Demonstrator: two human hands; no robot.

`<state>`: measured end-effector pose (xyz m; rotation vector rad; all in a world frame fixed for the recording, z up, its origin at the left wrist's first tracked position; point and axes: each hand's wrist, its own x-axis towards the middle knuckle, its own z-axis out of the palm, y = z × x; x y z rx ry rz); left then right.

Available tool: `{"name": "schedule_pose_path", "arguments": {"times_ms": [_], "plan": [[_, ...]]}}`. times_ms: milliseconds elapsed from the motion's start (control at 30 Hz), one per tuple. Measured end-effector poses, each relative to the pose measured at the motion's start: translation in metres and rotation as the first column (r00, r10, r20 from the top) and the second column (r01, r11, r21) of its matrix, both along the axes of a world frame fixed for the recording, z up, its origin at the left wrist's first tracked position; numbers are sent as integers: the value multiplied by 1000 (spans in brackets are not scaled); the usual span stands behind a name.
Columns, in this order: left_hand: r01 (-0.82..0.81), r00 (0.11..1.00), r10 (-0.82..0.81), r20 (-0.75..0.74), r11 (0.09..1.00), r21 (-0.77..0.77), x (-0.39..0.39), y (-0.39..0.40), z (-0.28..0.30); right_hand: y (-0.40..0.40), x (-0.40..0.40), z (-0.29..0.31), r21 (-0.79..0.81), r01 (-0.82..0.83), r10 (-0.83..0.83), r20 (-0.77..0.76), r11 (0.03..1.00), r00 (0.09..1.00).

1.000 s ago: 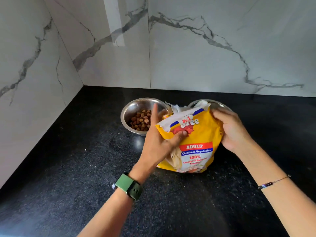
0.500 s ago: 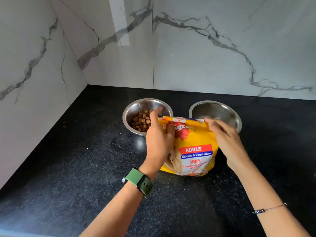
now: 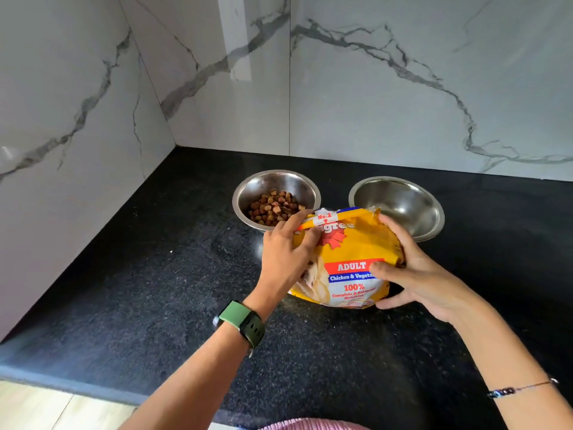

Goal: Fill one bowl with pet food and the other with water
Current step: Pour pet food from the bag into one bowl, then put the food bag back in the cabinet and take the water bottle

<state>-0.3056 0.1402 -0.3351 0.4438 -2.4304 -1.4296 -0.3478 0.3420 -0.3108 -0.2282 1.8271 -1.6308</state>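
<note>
Two steel bowls are set side by side on the black speckled counter point(image 3: 155, 305), near the marble wall point(image 3: 403, 103). Brown pet food pieces point(image 3: 273, 207) are seen in the left bowl point(image 3: 248, 193). Nothing is seen inside the right bowl point(image 3: 400, 203); only its shiny bottom is shown.

Just in front of the bowls, a yellow pet food bag point(image 3: 350, 262) is stood upright on the counter. Its top is folded over. The words "ADULT" and "100%" are printed on the front.

The bag is held by both hands. The folded top corner is pinched by the left hand point(image 3: 285, 259), with the fingers laid along the fold and the thumb pressed on the front. The right side of the bag is gripped by the right hand point(image 3: 415, 274), with the fingers curled round the edge and the thumb laid across the red label.

A green watch point(image 3: 242, 321) is worn on the left wrist. A thin bracelet point(image 3: 521, 388) is worn on the right wrist.
</note>
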Motion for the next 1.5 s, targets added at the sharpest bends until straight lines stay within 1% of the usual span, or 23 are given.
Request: {"name": "schedule_pose_path", "arguments": {"times_ms": [33,100,167,233,367,433,500,600,700,833,933,1033,1100,1200,1300,1333,1400,1467,1500], "plan": [[-29,1000,29,-5,1000,2,1,3,-3,-3,3,-4,2,41,-40,-45,999,998],[-91,995,91,-31,996,20,1,8,-4,-11,9,-15,-37,172,-175,-151,984,973],[-107,991,115,-67,988,112,1,11,-1,-17,12,-23,-78,261,-272,-235,962,933],[-120,989,134,-70,978,173,0,11,2,-21,11,-26,-118,305,-326,-279,945,903],[-209,970,232,-73,949,238,0,9,3,-27,11,-25,-161,357,-391,-390,920,834],[-246,959,275,-73,929,276,2,6,7,-29,13,-18,-174,344,-385,-453,923,804],[-274,944,318,-89,905,327,8,0,22,-32,13,1,-209,290,-356,-488,934,797],[-304,901,383,-205,892,334,14,-15,65,-43,12,52,-280,194,-319,-528,940,787],[-326,838,417,-350,899,291,15,-39,132,-64,5,114,-336,120,-311,-603,934,734],[-341,763,444,-470,894,291,24,-69,232,-95,-1,201,-439,-13,-310,-655,898,689],[-362,678,474,-562,880,306,41,-82,301,-117,1,268,-473,-88,-312,-698,876,644],[-328,589,469,-659,883,335,52,-94,366,-138,6,332,-502,-155,-321,-730,851,603],[-309,551,458,-697,888,340,59,-102,405,-150,8,370,-494,-177,-320,-756,851,571],[-307,540,437,-720,898,315,68,-111,456,-166,10,423,-473,-214,-309,-795,855,522],[-285,462,485,-742,874,394,73,-122,498,-185,10,469,-458,-237,-307,-822,857,479],[-257,429,502,-751,865,431,74,-127,510,-194,9,482,-450,-240,-308,-833,860,460],[-203,397,504,-767,863,463,73,-141,530,-213,5,507,-442,-249,-307,-845,862,439],[-190,381,446,-810,895,404,66,-155,548,-232,-3,527,-442,-267,-294,-843,856,451],[-234,361,433,-826,900,369,61,-163,556,-244,-9,536,-441,-283,-279,-840,852,466]]}}
